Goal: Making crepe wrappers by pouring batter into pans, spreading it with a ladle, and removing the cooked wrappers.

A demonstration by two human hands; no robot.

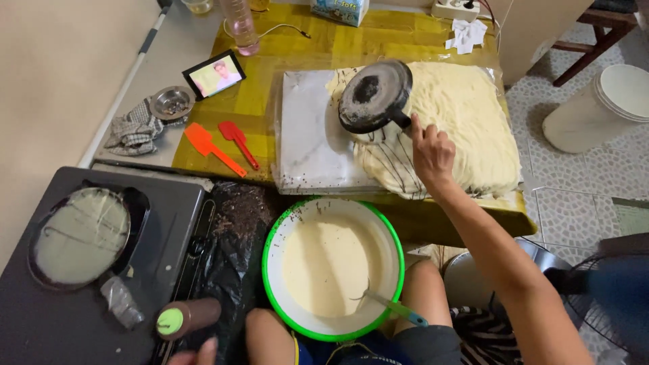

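My right hand (431, 154) grips the handle of a small dark frying pan (374, 96), held upside down and tilted over a white board (304, 142). A thin pale crepe with dark stripes (389, 162) hangs from the pan onto a thick pile of pale crepes (466, 122). Only the fingertips of my left hand (196, 353) show at the bottom edge, just below a brown squeeze bottle with a green cap (186, 316). A green-rimmed white bowl of pale batter (332, 267) with a teal-handled ladle (395, 307) sits between my knees.
A second pan with batter (81, 236) rests on a black stove (169, 203) at left. Two orange-red spatulas (223, 145), a phone (213, 74), a metal strainer (172, 103), a cloth, a bottle and a box lie on the yellow table (318, 47). A white bucket (602, 108) and fan (608, 297) stand at right.
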